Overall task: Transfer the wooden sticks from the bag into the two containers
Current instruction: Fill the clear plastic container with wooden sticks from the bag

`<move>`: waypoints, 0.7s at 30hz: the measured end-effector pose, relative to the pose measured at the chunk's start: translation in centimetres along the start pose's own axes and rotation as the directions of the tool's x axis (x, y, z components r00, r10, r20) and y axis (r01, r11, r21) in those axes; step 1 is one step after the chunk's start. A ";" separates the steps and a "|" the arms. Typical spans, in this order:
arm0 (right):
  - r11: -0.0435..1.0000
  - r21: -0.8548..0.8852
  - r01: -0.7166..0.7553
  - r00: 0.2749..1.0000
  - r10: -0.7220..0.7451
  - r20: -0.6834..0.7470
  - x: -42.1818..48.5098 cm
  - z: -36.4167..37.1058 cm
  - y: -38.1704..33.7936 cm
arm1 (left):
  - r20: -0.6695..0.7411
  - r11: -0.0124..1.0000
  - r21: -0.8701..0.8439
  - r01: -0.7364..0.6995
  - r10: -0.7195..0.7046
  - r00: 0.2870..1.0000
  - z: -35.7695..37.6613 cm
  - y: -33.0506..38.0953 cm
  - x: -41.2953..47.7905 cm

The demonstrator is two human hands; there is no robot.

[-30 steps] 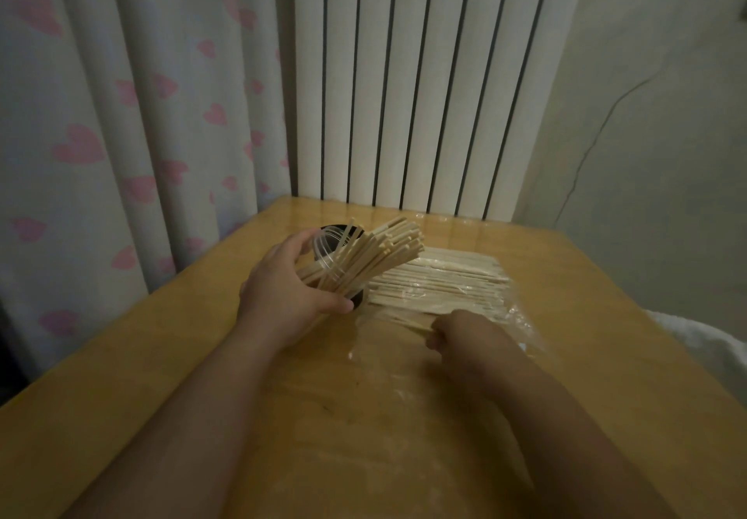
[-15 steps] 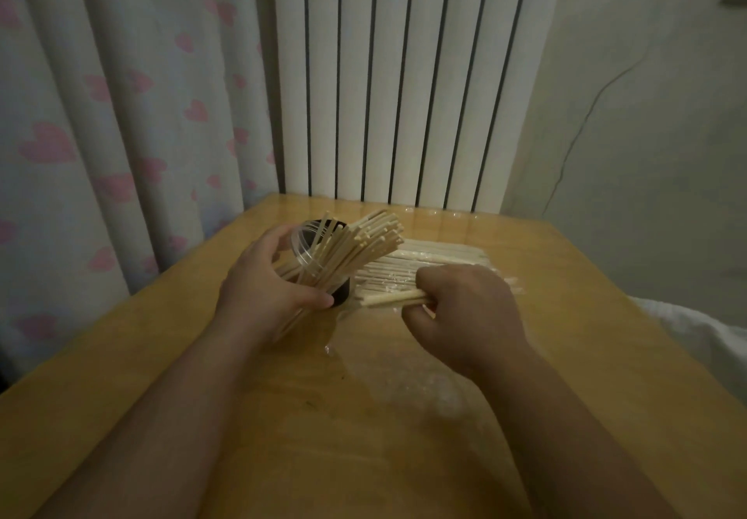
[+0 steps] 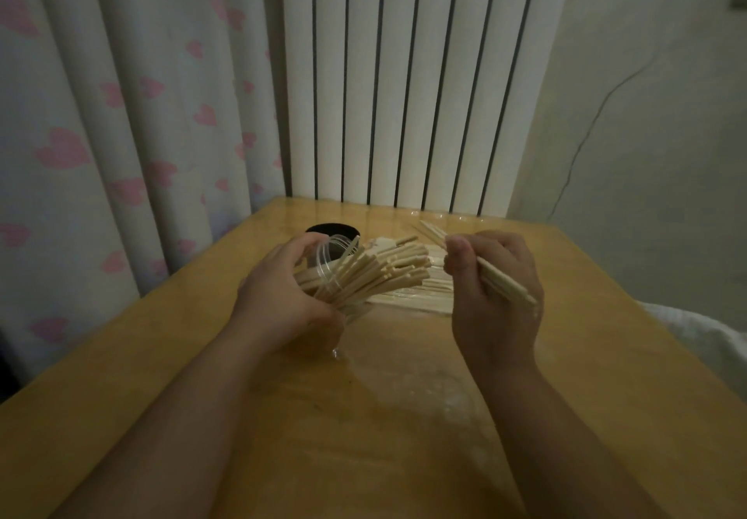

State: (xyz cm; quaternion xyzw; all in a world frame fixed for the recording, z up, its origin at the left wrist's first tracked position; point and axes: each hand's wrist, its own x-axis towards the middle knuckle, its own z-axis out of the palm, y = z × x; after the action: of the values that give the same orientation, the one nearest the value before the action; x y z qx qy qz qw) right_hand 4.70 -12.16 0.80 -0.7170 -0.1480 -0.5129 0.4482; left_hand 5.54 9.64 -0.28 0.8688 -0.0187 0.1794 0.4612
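The clear jar (image 3: 323, 260) is largely hidden by the left hand (image 3: 279, 296), whose fingers are curled round it. The jar is held tipped rightward, with wooden sticks (image 3: 384, 272) fanning from its mouth. Just behind, a black pot (image 3: 332, 230) is half covered, its contents unseen. The bag (image 3: 428, 305) is barely made out, lying flat on the table (image 3: 161, 357). A small bunch (image 3: 507, 283) is pinched in the raised right hand (image 3: 493, 296).

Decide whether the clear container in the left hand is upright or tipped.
Tipped: the left hand holds the clear container with its mouth facing right, its wooden sticks fanning out sideways.
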 end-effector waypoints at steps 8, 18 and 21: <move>0.834 0.358 -0.419 0.906 0.411 0.104 0.3 -0.1 -2.4 | 0.069 0.992 0.119 -0.038 0.030 0.997 0.0 0.4 -0.1; 0.819 0.067 -0.570 0.723 0.462 0.513 0.3 0.6 -1.2 | 0.079 0.988 0.132 -0.084 0.074 0.994 -0.1 0.2 0.0; 0.718 0.099 -0.689 0.604 0.494 0.626 0.6 0.3 -1.5 | 0.075 0.986 0.140 -0.088 0.078 0.994 0.0 0.1 0.0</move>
State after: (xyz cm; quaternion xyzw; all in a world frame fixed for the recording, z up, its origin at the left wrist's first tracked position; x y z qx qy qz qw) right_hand 4.09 -11.23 2.06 -0.7548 -0.1060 -0.0666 0.6439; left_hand 5.52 9.63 -0.19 0.9038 -0.0581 0.1690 0.3888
